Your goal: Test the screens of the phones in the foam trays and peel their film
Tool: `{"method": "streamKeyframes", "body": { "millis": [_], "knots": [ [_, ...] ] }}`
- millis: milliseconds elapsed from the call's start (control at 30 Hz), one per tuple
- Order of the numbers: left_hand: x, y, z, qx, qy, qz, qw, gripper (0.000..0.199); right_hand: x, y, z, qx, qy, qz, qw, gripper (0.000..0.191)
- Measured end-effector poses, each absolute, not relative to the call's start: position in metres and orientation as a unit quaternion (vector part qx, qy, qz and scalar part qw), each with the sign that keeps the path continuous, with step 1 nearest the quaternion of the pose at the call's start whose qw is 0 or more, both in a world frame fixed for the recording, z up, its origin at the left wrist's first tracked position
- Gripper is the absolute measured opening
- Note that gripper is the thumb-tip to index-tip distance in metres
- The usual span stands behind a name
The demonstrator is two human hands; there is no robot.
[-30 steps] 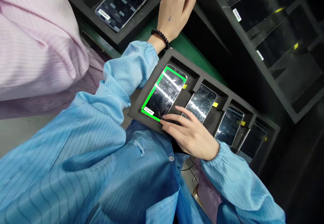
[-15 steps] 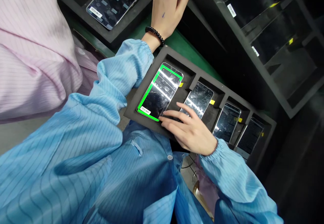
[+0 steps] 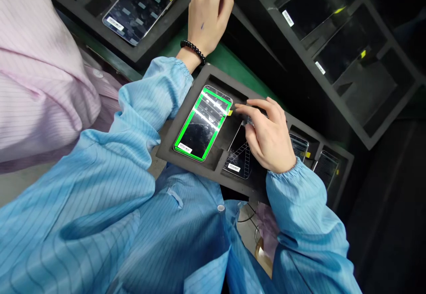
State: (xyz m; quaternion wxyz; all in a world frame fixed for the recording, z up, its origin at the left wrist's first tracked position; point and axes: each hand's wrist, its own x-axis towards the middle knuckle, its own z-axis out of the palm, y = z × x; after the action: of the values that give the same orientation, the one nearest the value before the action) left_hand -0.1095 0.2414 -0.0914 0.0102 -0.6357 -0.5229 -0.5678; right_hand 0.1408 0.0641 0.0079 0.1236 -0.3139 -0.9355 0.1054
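Observation:
My right hand is over the second phone in a dark foam tray. Its fingers are bent but apart, with nothing between them, and they cover that phone's upper part. White grid lines and a barcode label show on its lower screen. Beside it lies the first phone, its screen edged all round by a green band, a yellow tab at its side. Above, my left hand, with a black bead bracelet, is curled near another tray; its fingertips are hidden.
Two more phones lie along the tray's right part. Another tray with a lit phone stands at upper left. A larger tray of dark phones is at upper right. A person's pink sleeve is close on the left.
My right hand has moved up from the first phone's lower corner to the second phone's upper part. The green band now runs along the first phone's right edge too. The view has shifted slightly.

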Motion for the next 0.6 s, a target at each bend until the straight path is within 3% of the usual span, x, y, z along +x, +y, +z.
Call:
{"method": "streamKeyframes", "body": {
  "millis": [300, 500, 600],
  "knots": [
    [-0.109, 0.241, -0.092, -0.634, -0.521, -0.571, 0.005, 0.029, 0.136, 0.055, 0.001, -0.253, -0.956, 0.112, 0.097, 0.042],
    [-0.112, 0.248, -0.099, -0.635, -0.502, -0.587, -0.002, 0.036, 0.136, 0.057, 0.01, -0.305, -0.929, 0.141, 0.158, 0.042],
    [-0.111, 0.249, -0.1, -0.634, -0.49, -0.599, -0.004, 0.04, 0.129, 0.06, 0.009, -0.301, -0.933, 0.136, 0.14, 0.043]
  ]
}}
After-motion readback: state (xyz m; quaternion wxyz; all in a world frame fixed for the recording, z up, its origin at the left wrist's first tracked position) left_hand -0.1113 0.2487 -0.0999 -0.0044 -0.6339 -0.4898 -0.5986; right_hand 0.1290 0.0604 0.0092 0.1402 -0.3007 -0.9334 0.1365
